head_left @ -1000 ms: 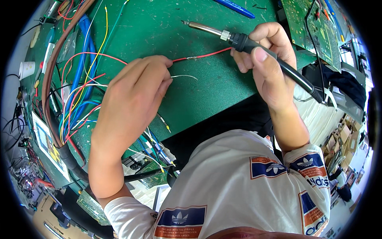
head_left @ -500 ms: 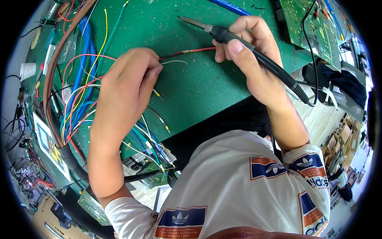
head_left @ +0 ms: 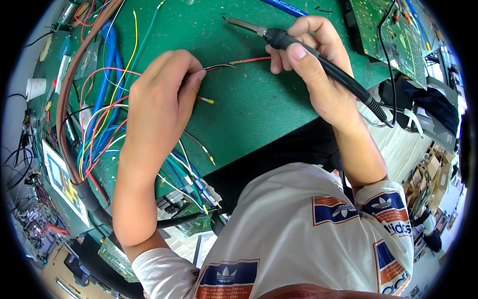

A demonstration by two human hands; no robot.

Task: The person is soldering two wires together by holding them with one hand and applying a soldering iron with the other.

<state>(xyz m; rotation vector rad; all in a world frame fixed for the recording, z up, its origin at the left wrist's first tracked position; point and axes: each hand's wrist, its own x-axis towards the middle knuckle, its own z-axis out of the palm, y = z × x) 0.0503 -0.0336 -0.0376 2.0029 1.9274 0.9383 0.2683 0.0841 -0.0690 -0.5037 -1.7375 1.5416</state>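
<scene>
My right hand (head_left: 323, 74) grips a black-handled soldering iron (head_left: 343, 77), its metal tip pointing up and left above the bench. Between the lower fingers of that hand runs a red wire (head_left: 255, 60), which stretches leftward to my left hand (head_left: 162, 94). Partway along it is a bare, shiny stretch. My left hand is closed in a pinch on the wire's other end and on a thin silvery wire (head_left: 215, 66), perhaps solder, whose curved end lies by the bare stretch. The iron's tip is apart from the wires. My left fingertips are partly hidden.
Loose coloured wires (head_left: 107, 119) fan out from a thick dark cable (head_left: 94, 207) at the left, several with crimped ends. A green circuit board (head_left: 393, 45) sits at the far right of the green mat (head_left: 249, 109). A blue pen-like tool (head_left: 286, 7) lies at the back.
My left hand has shifted slightly up and right, bringing the silvery wire's end to the bare stretch of red wire. The iron has moved only slightly.
</scene>
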